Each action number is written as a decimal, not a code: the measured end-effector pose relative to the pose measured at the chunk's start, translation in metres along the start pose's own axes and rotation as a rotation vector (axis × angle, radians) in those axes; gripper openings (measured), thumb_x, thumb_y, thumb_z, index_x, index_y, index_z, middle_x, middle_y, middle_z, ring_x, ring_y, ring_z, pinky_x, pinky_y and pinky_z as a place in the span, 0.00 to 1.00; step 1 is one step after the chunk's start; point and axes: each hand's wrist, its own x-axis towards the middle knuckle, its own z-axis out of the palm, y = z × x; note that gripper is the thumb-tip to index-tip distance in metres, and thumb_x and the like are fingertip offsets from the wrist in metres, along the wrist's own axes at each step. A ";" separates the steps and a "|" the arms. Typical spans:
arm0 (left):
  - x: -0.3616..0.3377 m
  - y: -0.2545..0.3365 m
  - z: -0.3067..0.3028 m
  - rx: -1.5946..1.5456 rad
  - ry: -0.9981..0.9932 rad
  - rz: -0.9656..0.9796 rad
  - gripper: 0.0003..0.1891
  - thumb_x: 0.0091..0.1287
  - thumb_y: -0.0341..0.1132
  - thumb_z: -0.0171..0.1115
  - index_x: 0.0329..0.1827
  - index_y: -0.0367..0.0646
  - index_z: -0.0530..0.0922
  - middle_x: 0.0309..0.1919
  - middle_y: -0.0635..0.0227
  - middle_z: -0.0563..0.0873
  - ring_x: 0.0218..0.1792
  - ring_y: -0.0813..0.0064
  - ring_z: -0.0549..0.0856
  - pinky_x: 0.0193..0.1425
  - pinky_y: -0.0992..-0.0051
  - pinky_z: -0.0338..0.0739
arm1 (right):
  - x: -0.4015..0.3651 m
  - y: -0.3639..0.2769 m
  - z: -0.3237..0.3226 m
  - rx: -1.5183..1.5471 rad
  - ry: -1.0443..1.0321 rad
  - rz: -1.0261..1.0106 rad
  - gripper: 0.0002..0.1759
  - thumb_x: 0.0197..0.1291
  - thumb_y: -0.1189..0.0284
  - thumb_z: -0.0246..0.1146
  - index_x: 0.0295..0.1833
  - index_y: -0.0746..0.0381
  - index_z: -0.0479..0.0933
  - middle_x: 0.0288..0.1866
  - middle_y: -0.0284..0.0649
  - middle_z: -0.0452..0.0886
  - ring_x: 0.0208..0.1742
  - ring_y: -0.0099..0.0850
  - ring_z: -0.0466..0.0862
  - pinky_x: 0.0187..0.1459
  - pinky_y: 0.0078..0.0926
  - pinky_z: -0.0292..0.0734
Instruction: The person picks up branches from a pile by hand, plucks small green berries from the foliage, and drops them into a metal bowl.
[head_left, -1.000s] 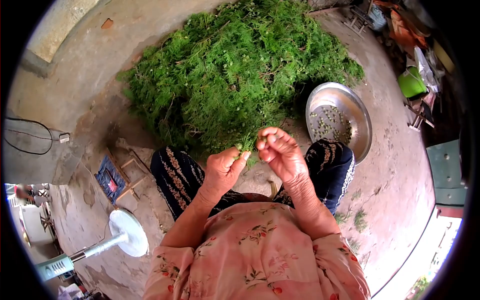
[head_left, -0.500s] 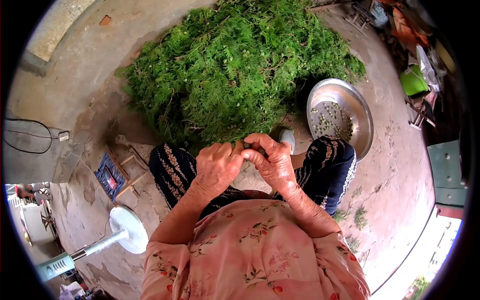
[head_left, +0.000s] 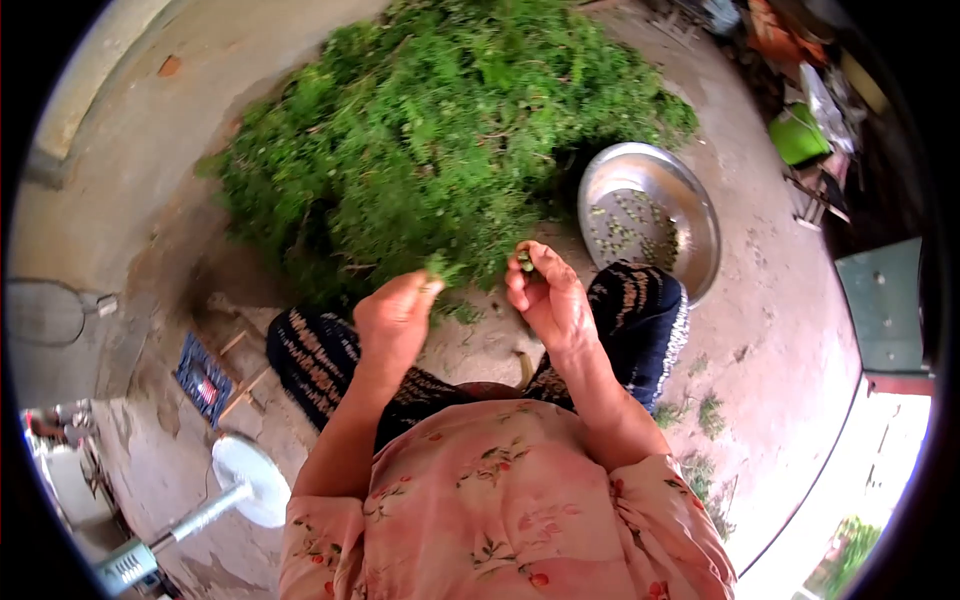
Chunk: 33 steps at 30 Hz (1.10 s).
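A big heap of feathery green evergreen branches (head_left: 430, 150) lies on the floor before my knees. My left hand (head_left: 393, 312) is closed at the near edge of the heap, and a small green sprig (head_left: 446, 268) shows at its fingertips, slightly blurred. Apart from it, my right hand (head_left: 552, 305) is curled around small round green cones (head_left: 526, 261), seen between thumb and fingers. Beyond my right knee a wide metal basin (head_left: 706, 215) holds many similar green cones spread over its bottom.
To the left stand a small folding stool (head_left: 205, 380) with a woven seat and a pedestal fan's round base (head_left: 250, 480). A light green bucket (head_left: 797, 135) and clutter line the right side. A green panel (head_left: 882, 305) stands at far right.
My hands, together half a second ago, have moved apart. The left went left with the sprig; the right keeps the green cones. The whole view has shifted slightly.
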 end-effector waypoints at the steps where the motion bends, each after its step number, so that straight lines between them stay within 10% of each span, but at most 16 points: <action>1: -0.001 -0.005 0.002 -0.153 -0.063 -0.156 0.06 0.59 0.33 0.64 0.36 0.41 0.81 0.18 0.69 0.78 0.18 0.80 0.75 0.21 0.78 0.67 | 0.006 -0.007 -0.009 -0.038 0.124 -0.067 0.09 0.62 0.69 0.54 0.42 0.64 0.70 0.35 0.40 0.76 0.28 0.29 0.77 0.32 0.24 0.76; 6: -0.013 -0.007 0.009 -0.567 -0.253 -0.633 0.08 0.66 0.36 0.57 0.38 0.40 0.78 0.20 0.77 0.76 0.18 0.89 0.68 0.20 0.86 0.62 | 0.058 -0.045 -0.099 0.257 0.453 -0.376 0.07 0.60 0.71 0.54 0.33 0.63 0.68 0.36 0.43 0.72 0.35 0.33 0.75 0.40 0.32 0.77; 10: -0.033 -0.022 0.023 -0.698 -0.329 -0.752 0.17 0.65 0.39 0.58 0.50 0.34 0.73 0.30 0.66 0.83 0.26 0.81 0.79 0.31 0.80 0.74 | 0.063 -0.088 -0.138 0.110 0.539 -0.574 0.18 0.63 0.66 0.52 0.50 0.70 0.67 0.48 0.48 0.73 0.45 0.37 0.74 0.48 0.42 0.74; 12: -0.036 -0.026 0.029 -0.753 -0.344 -0.818 0.15 0.65 0.38 0.57 0.48 0.35 0.73 0.32 0.64 0.83 0.29 0.79 0.80 0.34 0.77 0.74 | 0.062 -0.100 -0.166 -0.349 0.507 -0.547 0.31 0.66 0.58 0.48 0.66 0.68 0.53 0.67 0.48 0.57 0.66 0.44 0.59 0.66 0.52 0.54; 18: -0.044 -0.045 0.040 -0.881 -0.283 -0.970 0.05 0.67 0.33 0.51 0.33 0.42 0.70 0.39 0.60 0.84 0.33 0.74 0.81 0.37 0.73 0.75 | 0.069 -0.116 -0.183 -0.156 0.563 -0.302 0.24 0.66 0.65 0.45 0.63 0.67 0.59 0.58 0.44 0.67 0.61 0.41 0.67 0.62 0.50 0.62; 20: -0.038 -0.047 0.041 -0.776 -0.393 -0.931 0.05 0.65 0.31 0.52 0.34 0.40 0.73 0.36 0.61 0.84 0.31 0.76 0.81 0.35 0.75 0.75 | 0.058 -0.089 -0.146 -0.479 0.117 -0.338 0.21 0.64 0.72 0.51 0.61 0.64 0.64 0.44 0.42 0.76 0.42 0.35 0.79 0.46 0.34 0.78; 23: -0.028 -0.053 0.045 -0.662 -0.572 -0.817 0.06 0.64 0.30 0.52 0.36 0.37 0.75 0.34 0.63 0.84 0.29 0.78 0.81 0.33 0.77 0.75 | 0.040 -0.034 -0.043 -1.028 -0.066 0.080 0.27 0.53 0.65 0.65 0.60 0.59 0.70 0.50 0.43 0.76 0.50 0.32 0.77 0.49 0.27 0.73; 30: 0.024 -0.048 0.037 -0.734 -0.570 -0.766 0.09 0.64 0.32 0.55 0.41 0.36 0.77 0.33 0.65 0.83 0.34 0.77 0.82 0.38 0.78 0.77 | 0.063 -0.005 0.001 -1.229 -0.097 0.041 0.07 0.51 0.79 0.62 0.37 0.66 0.80 0.32 0.35 0.79 0.34 0.20 0.78 0.39 0.17 0.73; 33: 0.041 -0.055 0.031 -0.625 -0.491 -0.622 0.12 0.64 0.37 0.59 0.45 0.38 0.77 0.39 0.65 0.83 0.41 0.74 0.82 0.45 0.75 0.76 | 0.065 -0.058 -0.006 -1.741 -0.065 -0.340 0.07 0.50 0.79 0.64 0.38 0.61 0.80 0.33 0.36 0.80 0.32 0.24 0.79 0.35 0.19 0.74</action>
